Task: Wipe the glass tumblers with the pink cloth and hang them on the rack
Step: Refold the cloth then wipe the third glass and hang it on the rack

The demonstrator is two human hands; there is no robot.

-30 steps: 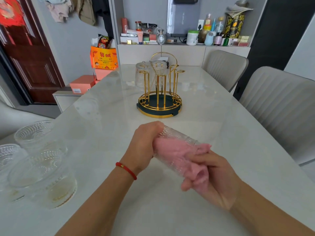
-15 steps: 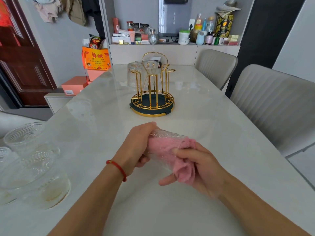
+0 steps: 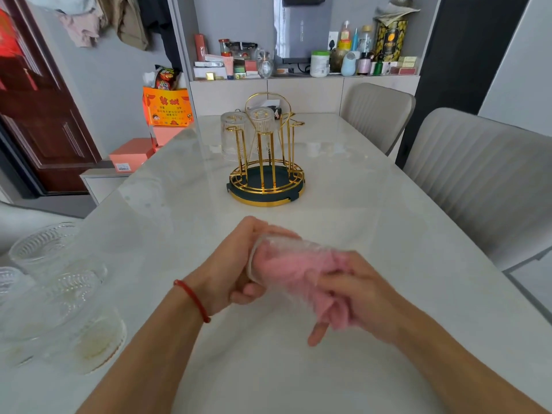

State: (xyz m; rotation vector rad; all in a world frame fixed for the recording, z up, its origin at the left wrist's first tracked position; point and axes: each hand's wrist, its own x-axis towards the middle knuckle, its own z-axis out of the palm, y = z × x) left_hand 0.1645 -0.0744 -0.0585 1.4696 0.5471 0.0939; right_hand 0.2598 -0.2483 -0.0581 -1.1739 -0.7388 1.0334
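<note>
My left hand (image 3: 230, 270) grips the base of a clear ribbed glass tumbler (image 3: 286, 249) held sideways over the table. Pink cloth (image 3: 301, 273) fills the tumbler and spills out of its mouth, where my right hand (image 3: 358, 297) holds it. A gold wire rack (image 3: 267, 177) on a dark round base stands farther back at the table's middle, with two tumblers (image 3: 234, 135) hung upside down on its left pegs. Several more tumblers (image 3: 56, 282) stand at the table's left edge.
The white marble table (image 3: 373, 204) stretches ahead. Two grey chairs (image 3: 484, 180) stand along its right side. A cluttered shelf (image 3: 298, 73) runs behind the table, and boxes (image 3: 131, 155) and a dark door are at the left.
My right hand has turned the pink cloth inside the tumbler and shifted a little; the tumbler stays in my left hand. The view has drifted slightly.
</note>
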